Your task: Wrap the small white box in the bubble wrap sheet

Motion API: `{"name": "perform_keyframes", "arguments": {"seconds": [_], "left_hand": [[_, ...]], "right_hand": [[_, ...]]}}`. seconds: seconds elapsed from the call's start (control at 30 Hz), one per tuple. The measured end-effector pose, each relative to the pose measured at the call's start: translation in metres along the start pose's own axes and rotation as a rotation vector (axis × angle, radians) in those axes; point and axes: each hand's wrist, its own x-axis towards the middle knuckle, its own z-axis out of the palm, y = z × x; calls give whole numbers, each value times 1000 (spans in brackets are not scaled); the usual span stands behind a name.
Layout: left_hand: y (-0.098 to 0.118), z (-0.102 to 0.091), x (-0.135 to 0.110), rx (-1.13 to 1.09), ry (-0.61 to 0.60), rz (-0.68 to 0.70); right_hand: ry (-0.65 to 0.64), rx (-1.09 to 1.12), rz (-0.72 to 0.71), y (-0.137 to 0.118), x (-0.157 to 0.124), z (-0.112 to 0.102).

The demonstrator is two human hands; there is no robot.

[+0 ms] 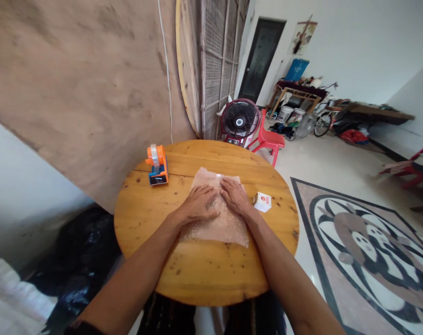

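Observation:
A sheet of clear bubble wrap (218, 228) lies spread on the round wooden table in front of me. My left hand (200, 204) rests flat on its left part, thumb apart from the fingers. On the upper right part lies my right hand (236, 195), palm down with the fingers stretched forward. Neither hand grips anything that I can see. Just right of my right hand stands a small white box (262, 202) with a red mark. An orange and blue tape dispenser (157, 166) with a roll of clear tape sits at the table's far left.
The round wooden table (211, 274) has its near edge close to my lap. Behind it are a fan (239, 122) and a red plastic chair (270, 138). Black plastic bags (82, 251) lie on the floor at left. A wooden board (92, 70) leans behind the table.

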Motion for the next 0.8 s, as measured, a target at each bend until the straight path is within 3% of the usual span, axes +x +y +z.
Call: {"name": "perform_keyframes", "arguments": {"seconds": [0.47, 0.8], "left_hand": [[-2, 3, 1, 61, -73, -51], [5, 3, 0, 93, 105, -4]], "right_hand": [[-80, -24, 6, 3, 1, -1], [-30, -20, -2, 3, 0, 0]]}}
